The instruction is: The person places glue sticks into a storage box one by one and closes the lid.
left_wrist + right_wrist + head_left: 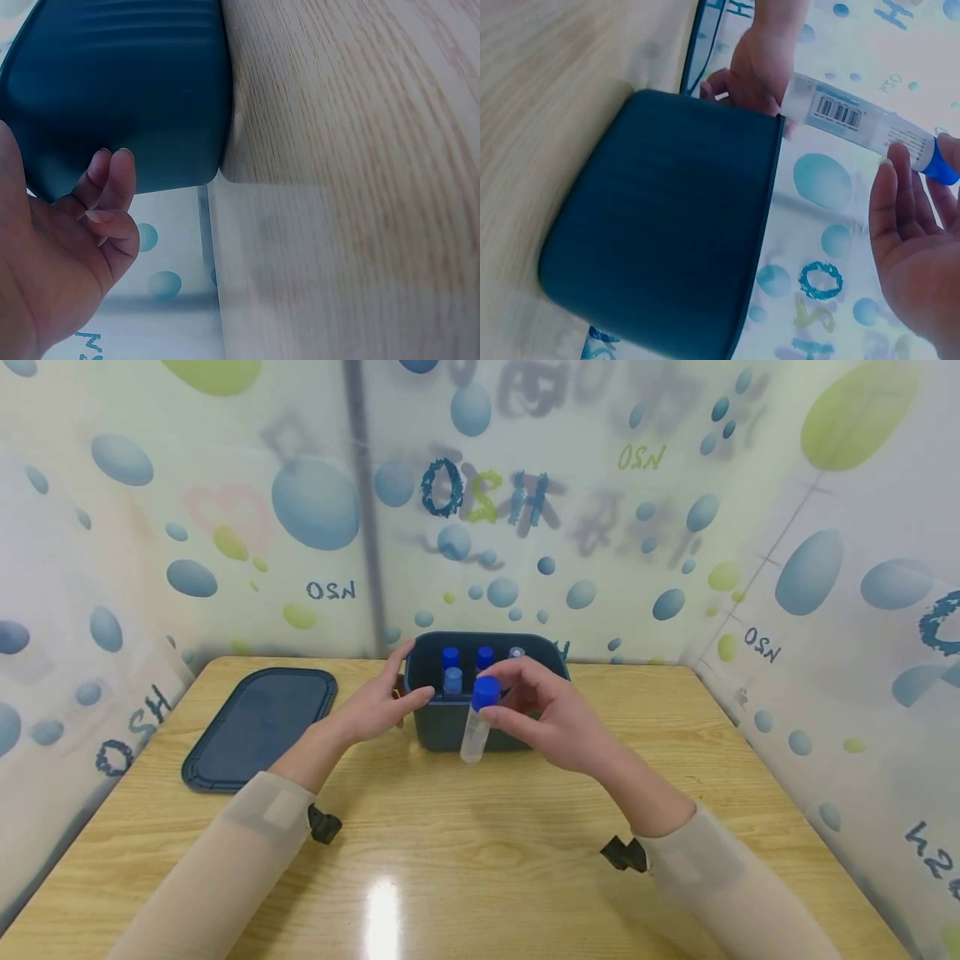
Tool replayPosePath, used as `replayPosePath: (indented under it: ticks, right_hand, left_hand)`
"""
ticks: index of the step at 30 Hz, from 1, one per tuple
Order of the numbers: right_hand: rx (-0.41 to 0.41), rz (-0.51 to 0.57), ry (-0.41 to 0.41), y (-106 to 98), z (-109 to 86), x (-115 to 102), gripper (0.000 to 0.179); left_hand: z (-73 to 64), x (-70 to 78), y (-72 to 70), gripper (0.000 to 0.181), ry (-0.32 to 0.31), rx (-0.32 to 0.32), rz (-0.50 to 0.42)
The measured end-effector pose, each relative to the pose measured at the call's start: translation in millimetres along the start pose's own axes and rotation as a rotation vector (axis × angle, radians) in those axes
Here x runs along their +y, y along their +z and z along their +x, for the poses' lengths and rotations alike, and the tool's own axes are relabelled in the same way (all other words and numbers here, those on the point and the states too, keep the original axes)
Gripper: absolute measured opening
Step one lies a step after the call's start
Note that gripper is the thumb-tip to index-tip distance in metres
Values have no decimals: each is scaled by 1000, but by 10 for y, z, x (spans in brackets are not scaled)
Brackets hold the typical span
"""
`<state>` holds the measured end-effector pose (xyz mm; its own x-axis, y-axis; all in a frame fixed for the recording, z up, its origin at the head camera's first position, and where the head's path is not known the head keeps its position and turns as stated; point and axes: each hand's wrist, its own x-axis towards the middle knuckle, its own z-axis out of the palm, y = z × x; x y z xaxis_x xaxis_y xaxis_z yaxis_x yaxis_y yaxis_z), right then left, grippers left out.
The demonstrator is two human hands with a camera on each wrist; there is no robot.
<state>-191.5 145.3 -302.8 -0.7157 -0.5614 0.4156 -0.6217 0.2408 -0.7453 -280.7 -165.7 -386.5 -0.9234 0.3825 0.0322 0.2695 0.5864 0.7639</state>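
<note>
In the head view my right hand (551,718) pinches the blue cap of a clear slim bottle (475,737) between thumb and fingers. The bottle hangs slightly tilted in front of a dark blue bin (438,728). Its barcode label shows in the right wrist view, where the bottle (870,127) lies across the picture. My left hand (372,706) holds the bin's left end, thumb over the front corner and index finger along the rim. Its other fingers curl loosely against the outer wall in the left wrist view. Several blue-capped bottles (452,681) stand inside the bin.
A dark blue lid (258,731) lies flat on the wooden table (480,860), left of the bin. Behind the table hangs a pale curtain (300,568) printed with blue and green ovals, and similar sheets enclose both sides.
</note>
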Motion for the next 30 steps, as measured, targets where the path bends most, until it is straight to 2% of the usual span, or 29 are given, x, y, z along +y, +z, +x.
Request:
replayPosePath:
  ticks: [9,20,25,30]
  right_hand:
    - [151,35,59,-218,42,35,38]
    - [284,18,60,-458,142,247,37]
    - [327,-4,122,-540,177,374,38]
    - [335,-23,151,-570,207,505,38]
  left_hand:
    - [-11,-2,-4,98,8,-5,-19]
    - [-21,12,-3,96,12,-5,-26]
    - [-12,-5,-3,96,13,-7,-25]
    - [-7,-13,1,96,15,-5,-26]
